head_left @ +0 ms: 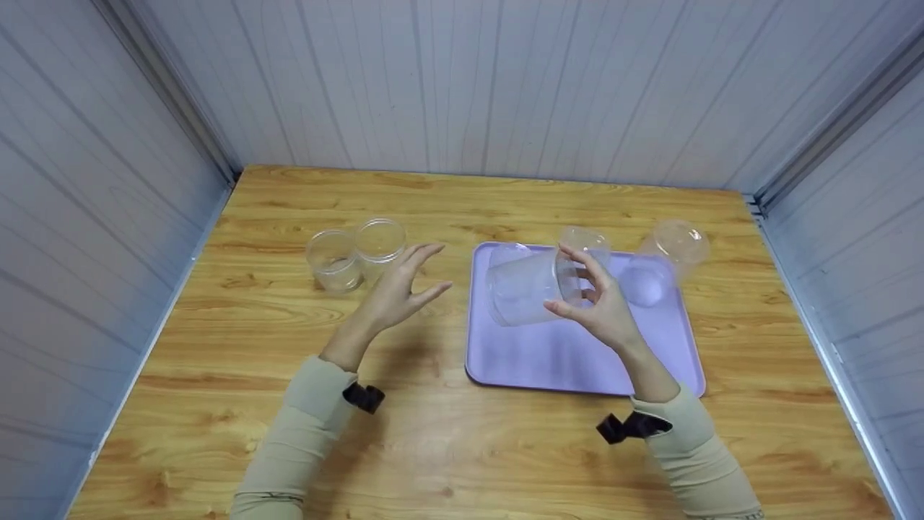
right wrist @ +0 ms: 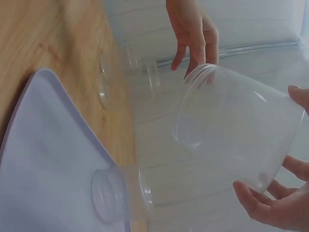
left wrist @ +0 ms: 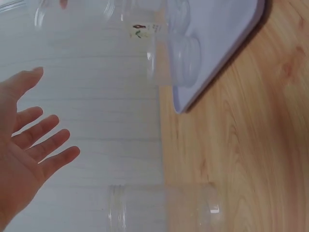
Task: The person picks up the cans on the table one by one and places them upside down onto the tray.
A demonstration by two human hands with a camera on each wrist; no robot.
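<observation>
My right hand [head_left: 605,312] grips a clear plastic jar [head_left: 525,290] by its base end, thumb on the near side and fingers on the far side. The jar is tilted onto its side in the air above the lilac tray [head_left: 556,361]. In the right wrist view the ridged mouth of this jar [right wrist: 236,128] points toward my left hand. My left hand [head_left: 393,295] hovers left of the tray with fingers and thumb spread, holding nothing. Behind it, two clear jars [head_left: 336,261] stand close together on the table.
Several more clear jars stand along the tray's back part, including one at the right rear [head_left: 653,271]; one bears a small printed label [left wrist: 145,29]. The wooden table [head_left: 447,448] is bounded by pale panelled walls [head_left: 462,87] at the back and sides.
</observation>
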